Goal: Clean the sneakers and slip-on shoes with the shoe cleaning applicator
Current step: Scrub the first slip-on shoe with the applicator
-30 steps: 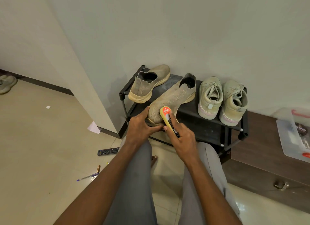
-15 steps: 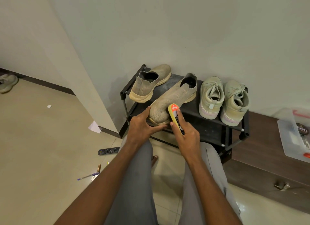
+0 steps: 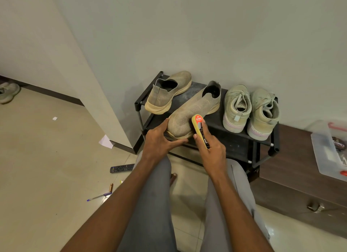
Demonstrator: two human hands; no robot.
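Note:
A black shoe rack (image 3: 234, 139) against the wall holds two tan slip-on shoes and two pale green sneakers. The nearer slip-on (image 3: 189, 114) lies diagonally, toe toward me. My left hand (image 3: 159, 141) grips its toe, thumb on the upper and fingers along the sole. My right hand (image 3: 210, 148) holds the yellow shoe cleaning applicator (image 3: 198, 125) with its orange label up, sponge edge pressed against the right side of that toe. The other slip-on (image 3: 167, 94) sits at the rack's back left. The sneakers (image 3: 236, 109) (image 3: 262, 114) stand side by side on the right.
My grey-trousered knees fill the foreground. On the tiled floor to the left lie a remote control (image 3: 122, 168), a pen (image 3: 98, 196) and a paper scrap (image 3: 106, 142). A dark wooden cabinet (image 3: 293, 176) with a clear plastic box (image 3: 330, 150) stands to the right. Another shoe (image 3: 7, 93) lies far left.
My right hand has slid the applicator from the top of the slip-on's toe to its right side. My left hand keeps its grip on the toe.

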